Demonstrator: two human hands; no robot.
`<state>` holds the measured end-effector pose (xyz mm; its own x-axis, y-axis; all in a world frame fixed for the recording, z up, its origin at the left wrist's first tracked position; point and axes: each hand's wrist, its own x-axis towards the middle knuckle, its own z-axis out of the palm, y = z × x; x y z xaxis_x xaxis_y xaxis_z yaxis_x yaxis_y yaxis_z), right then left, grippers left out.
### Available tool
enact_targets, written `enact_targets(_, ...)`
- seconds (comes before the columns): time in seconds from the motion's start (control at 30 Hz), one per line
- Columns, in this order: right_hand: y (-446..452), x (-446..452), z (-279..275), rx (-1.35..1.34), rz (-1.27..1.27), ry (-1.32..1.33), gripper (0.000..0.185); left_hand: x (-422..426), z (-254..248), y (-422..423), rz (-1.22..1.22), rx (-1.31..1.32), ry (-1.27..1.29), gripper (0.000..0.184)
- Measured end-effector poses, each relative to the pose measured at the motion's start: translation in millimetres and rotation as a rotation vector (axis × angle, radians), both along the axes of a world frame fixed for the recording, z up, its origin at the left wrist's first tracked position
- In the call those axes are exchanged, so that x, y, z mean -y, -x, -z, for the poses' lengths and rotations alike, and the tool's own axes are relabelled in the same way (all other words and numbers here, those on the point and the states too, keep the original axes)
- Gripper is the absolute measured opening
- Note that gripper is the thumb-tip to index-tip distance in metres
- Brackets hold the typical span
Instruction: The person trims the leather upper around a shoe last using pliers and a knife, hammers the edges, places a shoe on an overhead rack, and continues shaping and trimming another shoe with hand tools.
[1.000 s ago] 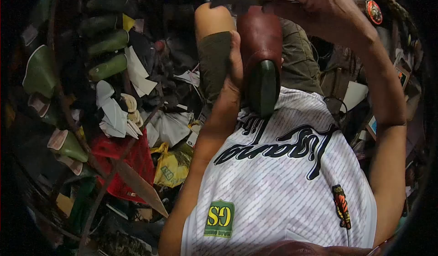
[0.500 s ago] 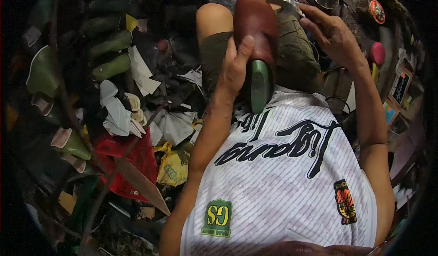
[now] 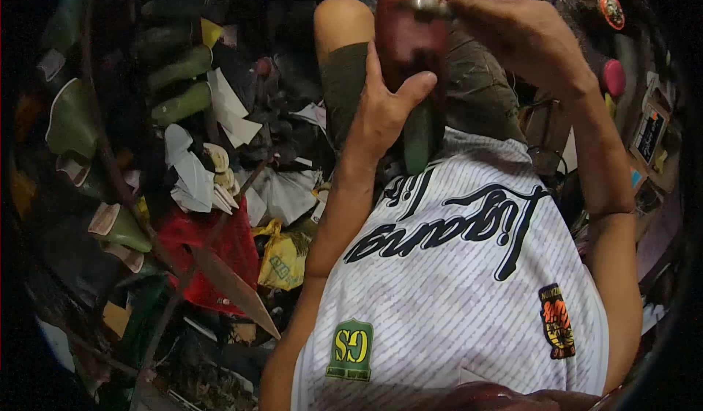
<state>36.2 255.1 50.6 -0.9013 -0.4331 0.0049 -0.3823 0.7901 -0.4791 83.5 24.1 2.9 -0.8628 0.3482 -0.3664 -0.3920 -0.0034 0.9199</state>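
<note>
A reddish-brown leather shoe upper (image 3: 408, 41), fitted on a green shoe last (image 3: 418, 140), lies over my thighs with its rounded toe pointing away from me. My left hand (image 3: 388, 110) grips its side, thumb across the top and fingers mostly hidden beneath. Over the toe end, my right hand (image 3: 520, 37) is closed around a hammer (image 3: 428, 5). The hammer's metal head shows at the top of the shoe, blurred, so whether it touches the leather is unclear. Its handle is hidden by my hand.
Several green shoe lasts (image 3: 181, 103) lie at the left. Nearby are white scraps (image 3: 233, 110), a red bag (image 3: 220, 264), a yellow plastic bag (image 3: 282, 257) and a pointed flat strip (image 3: 238, 290). At the right are a pink-capped item (image 3: 614, 78) and a small box (image 3: 650, 132).
My right hand has swung the hammer left, from beside the shoe to over its toe. My left thumb has shifted on the upper, and the shoe sits slightly higher in view.
</note>
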Motion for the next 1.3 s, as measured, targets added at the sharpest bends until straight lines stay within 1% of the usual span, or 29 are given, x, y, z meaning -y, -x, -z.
enact_targets(0.03, -5.8, 4.7, 7.0, 0.002, -0.002, 0.002, 0.032, -1.0, -1.0, -0.8, -0.012, 0.027, -0.017, 0.092)
enact_targets(0.07, -14.5, 12.2, 17.1, 0.011, 0.065, 0.432, 0.031, -2.3, -2.2, 1.1, -0.022, 0.049, -0.037, 0.092)
enact_targets(0.13, -23.4, 16.9, 18.1, 0.017, 0.138, 0.863, 0.03, -2.1, -9.0, 6.2, 0.019, 0.042, -0.032, 0.093)
enact_targets(0.2, -28.6, 15.0, 6.4, 0.212, 0.062, 0.276, 0.033, -2.1, -9.9, 7.5, 0.076, 0.039, -0.027, 0.093)
enact_targets(0.23, -29.4, 13.0, -2.7, 0.305, 0.021, -0.02, 0.034, -2.0, -6.6, 6.3, 0.047, 0.075, -0.039, 0.093)
enact_targets(0.27, -22.2, 12.1, -24.1, 0.37, 0.048, -0.054, 0.033, -1.3, -3.3, 4.6, 0.008, 0.114, -0.05, 0.093)
enact_targets(0.3, -23.4, 11.9, -20.9, 0.379, 0.045, -0.053, 0.033, -0.2, -3.8, 1.4, 0.005, 0.122, -0.048, 0.093)
enact_targets(0.33, -22.1, 10.1, -13.6, 0.202, 0.082, 0.224, 0.033, -0.1, -4.3, 0.1, 0.014, 0.07, -0.018, 0.091)
enact_targets(0.4, -21.7, 18.6, 3.3, 0.097, 0.154, 0.624, 0.034, -1.6, -6.0, 4.2, 0.023, 0.003, 0.007, 0.089)
enact_targets(0.43, -19.4, 25.5, 7.0, 0.029, 0.16, 0.81, 0.034, -2.6, -8.9, 6.0, 0.038, 0.061, -0.009, 0.089)
enact_targets(0.5, -23.7, 22.5, -7.9, 0.386, -0.01, 0.037, 0.032, -3.3, -9.0, 5.7, 0.064, 0.121, -0.02, 0.088)
enact_targets(0.53, -18.3, 17.0, -16.3, 0.367, -0.055, -0.027, 0.031, -2.8, -6.4, 5.1, 0.046, 0.124, -0.053, 0.088)
enact_targets(0.57, -17.9, 12.6, -12.0, 0.366, -0.059, -0.027, 0.031, -2.2, -5.2, 4.4, 0.021, 0.129, -0.087, 0.087)
enact_targets(0.63, -22.6, 4.2, -0.2, 0.1, 0.146, 0.365, 0.032, -0.2, -8.5, 2.5, 0.013, 0.111, -0.044, 0.086)
enact_targets(0.67, -25.7, 8.7, -7.0, 0.144, 0.257, 0.513, 0.032, -0.1, -9.7, 5.8, 0.018, 0.07, -0.006, 0.084)
enact_targets(0.7, -33.0, 12.1, -1.8, 0.139, 0.253, 0.512, 0.032, 0.6, -8.2, 6.7, 0.016, 0.065, -0.008, 0.084)
enact_targets(0.77, -59.6, 23.4, 27.8, 0.338, 0.23, 0.187, 0.033, 1.1, -1.2, 5.3, -0.032, 0.089, -0.049, 0.078)
enact_targets(0.8, -65.8, 26.3, 37.7, 0.35, 0.236, 0.328, 0.034, 2.8, -0.7, 5.0, -0.007, 0.088, -0.074, 0.078)
enact_targets(0.83, -67.3, 23.9, 43.8, 0.353, 0.253, 0.449, 0.034, 7.2, -2.3, 6.5, -0.023, 0.194, -0.144, 0.077)
enact_targets(0.87, -65.3, 17.5, 45.2, 0.333, 0.295, 0.395, 0.034, 7.5, -2.6, 9.5, -0.03, 0.301, -0.223, 0.076)
enact_targets(0.97, -75.8, -11.4, 55.6, 0.167, 0.434, 0.323, 0.036, 2.9, -11.9, 11.7, -0.015, 0.314, -0.274, 0.071)
enact_targets(1.03, -80.7, -28.8, 74.7, 0.294, 0.851, 0.488, 0.039, 3.4, -8.9, 10.0, -0.09, 0.219, -0.274, 0.052)
enact_targets(1.07, -85.6, -42.1, 92.3, 0.26, 0.928, 0.441, 0.04, 4.0, 0.4, 11.2, -0.088, 0.215, -0.277, 0.052)
enact_targets(1.13, -104.0, -87.2, 151.1, 0.202, 1.006, 0.37, 0.041, 13.9, 26.2, 14.8, -0.333, 0.433, -0.48, 0.037)
enact_targets(1.17, -113.6, -106.7, 178.2, 0.162, 1.006, 0.34, 0.041, 26.7, 53.8, 15.7, -0.182, 0.359, -0.754, 0.03)
enact_targets(1.2, -121.1, -115.8, 176.1, 0.171, 1.007, 0.279, 0.043, 39.4, 81.0, 16.5, -0.003, 0.311, -1.018, 0.028)
enact_targets(1.23, -133.3, -140.2, 211.4, 0.035, 1.0, 0.061, 0.047, 6.2, 42.4, 10.4, -0.349, 0.216, -0.459, 0.03)
enact_targets(1.27, -141.0, -160.7, 231.1, 0.079, 1.024, 0.053, 0.053, 5.0, 40.0, 16.5, -0.302, 0.317, -0.534, 0.032)
enact_targets(1.3, -144.9, -169.5, 228.9, 0.223, 1.106, -0.048, 0.055, -5.1, 16.8, 16.3, -0.239, 0.274, -0.476, 0.04)
